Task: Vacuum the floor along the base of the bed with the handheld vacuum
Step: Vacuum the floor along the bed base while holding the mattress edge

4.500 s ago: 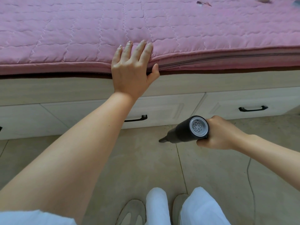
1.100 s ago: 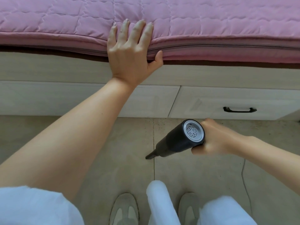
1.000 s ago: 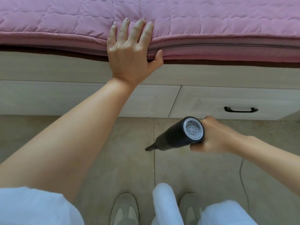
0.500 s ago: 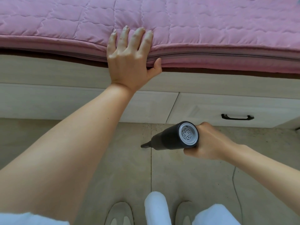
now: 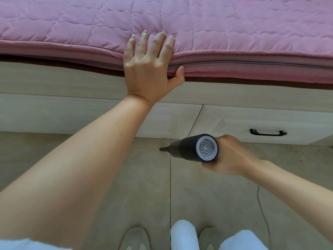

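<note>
Black handheld vacuum [image 5: 191, 147], grey vented rear cap, thin nozzle; right hand [image 5: 231, 157] wrapped round it.

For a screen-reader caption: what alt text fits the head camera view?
A person's right hand grips a black handheld vacuum, its nozzle aimed at the tiled floor near the bed's drawer base. The left hand rests flat on the edge of the pink quilted mattress.

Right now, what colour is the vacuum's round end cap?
Light grey cap on a black handheld vacuum; head view.
</note>
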A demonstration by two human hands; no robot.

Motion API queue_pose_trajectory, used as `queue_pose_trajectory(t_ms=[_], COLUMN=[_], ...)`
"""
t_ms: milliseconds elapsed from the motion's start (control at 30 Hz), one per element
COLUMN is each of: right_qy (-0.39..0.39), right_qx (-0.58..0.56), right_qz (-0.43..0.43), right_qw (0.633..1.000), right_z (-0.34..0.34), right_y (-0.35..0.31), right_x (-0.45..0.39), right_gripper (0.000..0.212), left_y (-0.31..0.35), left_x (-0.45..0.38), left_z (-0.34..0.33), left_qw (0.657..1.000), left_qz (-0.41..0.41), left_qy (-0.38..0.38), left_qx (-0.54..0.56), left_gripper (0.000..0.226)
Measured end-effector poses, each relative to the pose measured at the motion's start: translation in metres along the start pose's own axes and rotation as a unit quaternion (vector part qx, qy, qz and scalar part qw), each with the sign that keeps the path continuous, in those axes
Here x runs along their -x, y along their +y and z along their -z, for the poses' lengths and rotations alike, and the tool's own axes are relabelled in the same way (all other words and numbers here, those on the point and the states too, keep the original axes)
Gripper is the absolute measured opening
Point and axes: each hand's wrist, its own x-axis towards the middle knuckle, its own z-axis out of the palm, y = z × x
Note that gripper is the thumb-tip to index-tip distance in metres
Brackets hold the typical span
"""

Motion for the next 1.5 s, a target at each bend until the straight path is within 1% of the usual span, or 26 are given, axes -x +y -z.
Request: queue_pose_trajectory(t_ms=[100, 233, 367, 500, 700, 967, 1333, 1500], right_qy=[0.025, 0.044, 0.034, 0.015, 0.021, 0.009, 0.004, 0.003], right_qx=[0.017, 0.035, 0.047, 0.055, 0.059, 0.043, 0.069, 0.083], right_qz=[0.007, 0.015, 0.021, 0.024, 0.037, 0.029, 0.004, 0.021], right_qw=[1.000, 0.998, 0.998, 0.998, 0.997, 0.999, 0.998, 0.996], right_z=[-0.004, -0.008, -0.009, -0.009, -0.012, -0.010, 0.005, 0.009], right_y=[0.001, 0.002, -0.002, -0.008, -0.012, -0.014, 0.006, 0.012], right_x=[-0.003, -0.008, -0.011, -0.013, -0.017, -0.022, -0.006, 0.002], right_gripper=[0.025, 0.039, 0.045, 0.043, 0.035, 0.042, 0.040, 0.035], left_y=[0.000, 0.000, 0.000, 0.000, -0.001, -0.001, -0.001, -0.001], left_x=[0.000, 0.000, 0.000, 0.000, 0.000, 0.001, 0.001, 0.000], left_z=[-0.001, -0.001, -0.001, -0.001, -0.002, -0.002, -0.002, -0.002], left_qw=[1.000, 1.000, 1.000, 1.000, 1.000, 1.000, 1.000, 1.000], left_qz=[0.000, -0.001, -0.002, -0.002, -0.006, -0.011, -0.008, -0.008], left_qy=[0.002, 0.006, 0.011, 0.010, 0.010, 0.009, 0.009, 0.008], left_qx=[-0.001, -0.001, -0.002, -0.001, -0.003, -0.006, -0.005, -0.004], left_gripper=[0.056, 0.056, 0.056, 0.056, 0.056, 0.056, 0.056, 0.056])
